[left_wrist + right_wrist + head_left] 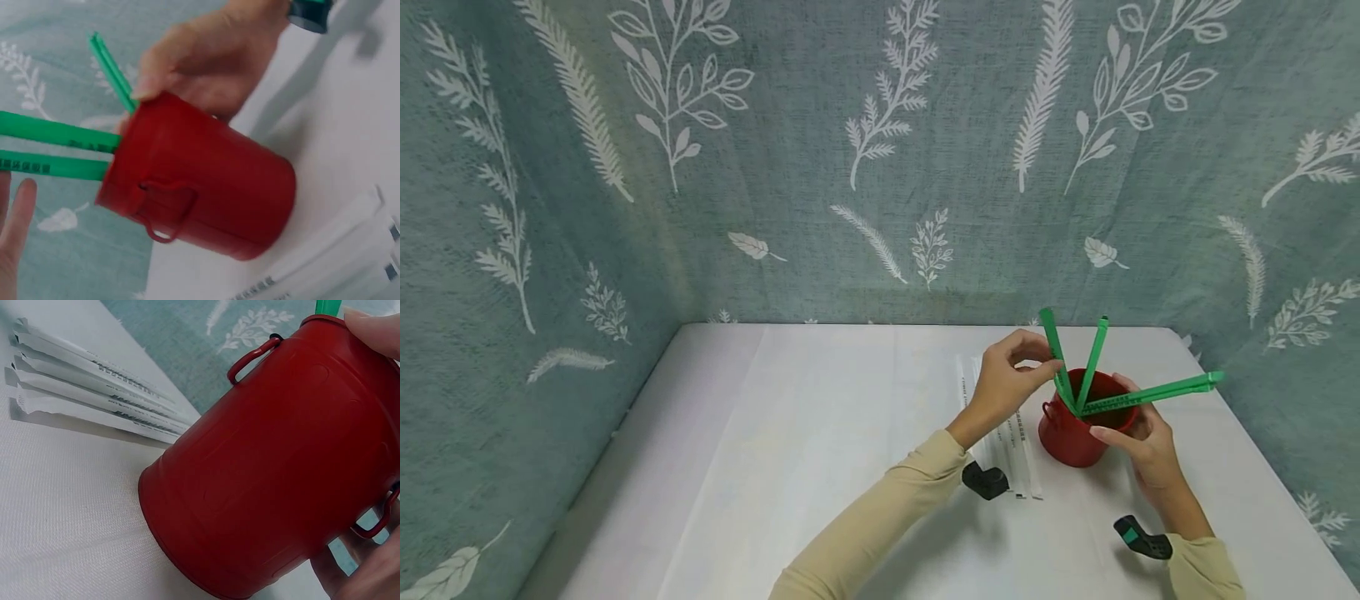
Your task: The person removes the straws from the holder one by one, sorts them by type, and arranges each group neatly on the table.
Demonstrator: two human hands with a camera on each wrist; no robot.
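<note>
A tip is perhaps being invited at the red bucket (pixel 1073 443), which is being held toward the right side of the white table (pixel 820 467), just beside the white packets (pixel 69 409): the long green straws (pixel 1150 397) leaning out over its right side are being supported mainly by the rim, so a slackened hold could be letting them lever outward or slide free. The upright straw (pixel 1092 361) could also be getting dragged sideways if the pinched straw (pixel 1052 333) were being drawn across it, as their lower ends are crowding together inside. Below, the white packets are being overhung by the left forearm, and a dropped wrist might be scattering them. The left hand (pixel 1004 380) is being held above table level, reaching in from the left, with thumb and forefinger being bent into a loop and pinched on the pinched straw; how the other fingers are being held cannot be told. By the right hand (pixel 1150 450), the bucket is being gripped from its right side, the thumb being laid near the rim and the fingers being curled behind.
</note>
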